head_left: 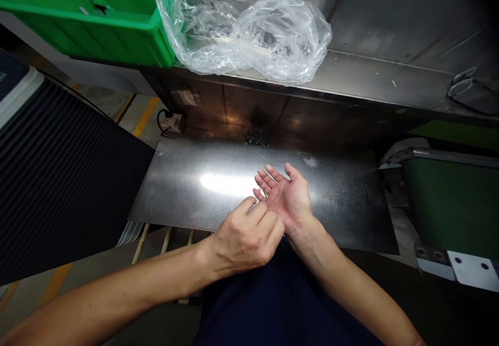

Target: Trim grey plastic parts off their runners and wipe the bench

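Palm up, my right hand is held over the front part of a shiny metal sheet, its fingers apart and slightly curled, with nothing visible on the palm. My left hand is closed, back of the hand up, and its fingertips meet the heel of my right palm near the wrist. Whatever those fingers might hold is hidden. A small pile of dark metal bits lies at the sheet's back edge, beyond both hands.
Above the sheet, a metal shelf bears crumpled clear plastic bags and glasses. A green bin stands upper left. A dark ribbed belt flanks the left, a green conveyor the right. A socket sits back left.
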The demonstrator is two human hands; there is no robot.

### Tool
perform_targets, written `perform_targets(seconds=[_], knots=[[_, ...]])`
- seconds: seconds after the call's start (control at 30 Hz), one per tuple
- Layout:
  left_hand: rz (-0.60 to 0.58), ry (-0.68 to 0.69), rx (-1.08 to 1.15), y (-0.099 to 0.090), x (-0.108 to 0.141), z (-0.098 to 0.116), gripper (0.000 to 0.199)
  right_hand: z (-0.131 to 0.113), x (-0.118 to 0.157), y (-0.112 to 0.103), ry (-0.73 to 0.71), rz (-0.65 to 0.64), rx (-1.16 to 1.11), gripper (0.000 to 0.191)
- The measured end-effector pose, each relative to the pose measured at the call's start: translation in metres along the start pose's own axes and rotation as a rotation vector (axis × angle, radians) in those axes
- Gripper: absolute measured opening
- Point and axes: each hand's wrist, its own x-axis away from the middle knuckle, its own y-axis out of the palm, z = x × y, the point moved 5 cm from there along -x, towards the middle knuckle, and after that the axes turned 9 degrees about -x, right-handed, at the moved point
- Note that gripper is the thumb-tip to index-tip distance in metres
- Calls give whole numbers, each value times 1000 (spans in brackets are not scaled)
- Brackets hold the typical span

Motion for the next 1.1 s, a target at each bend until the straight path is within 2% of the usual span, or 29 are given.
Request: perform_targets(seconds=[0.27,0.47,0.57,0.6,0.67,0.77,0.87,0.97,1.1], knots=[[111,245,56,-2,-6,-11,15,3,6,2,149,23,-30,40],[179,413,62,-9,-9,-20,20,16,6,0,251,10,-25,43],[174,423,68,-10,-11,-29,22,20,9,3,296,-25,-55,47],[169,385,84,-10,-11,-33,20,20,11,5,309,-48,-77,49],[150,224,148,-10,-9,-43,11,16,14,10,306,-100,-152,52],[132,-141,342,-8,1,-55,8,8,15,17,254,-190,-314,54],[126,-440,584,-5,16,-54,8,3,14,20,219,-253,-431,56],[118,-606,746,-3,26,-44,6,1,13,21,200,-258,-465,56],[119,-734,915,-1,30,-33,9,1,12,22,184,-280,-478,55]])
